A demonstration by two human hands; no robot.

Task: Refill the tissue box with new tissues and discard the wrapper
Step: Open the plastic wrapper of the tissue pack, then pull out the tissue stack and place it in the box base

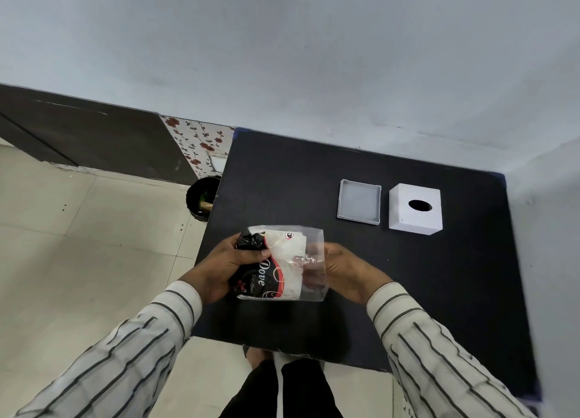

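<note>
Pale wall (282, 40) backs a black table (408, 292) that stands on a tiled floor (78, 245). On the table's far right sits the white tissue box (415, 209), oval slot upward, with its grey base tray (358, 202) just beside it. Over the near left edge, the left hand (219, 267) clutches the printed end of the tissue pack (276, 262), while the right hand (343, 268) pinches the pack's clear wrapper (315, 245). A black bin (201, 202) stands on the floor beside the table.
</note>
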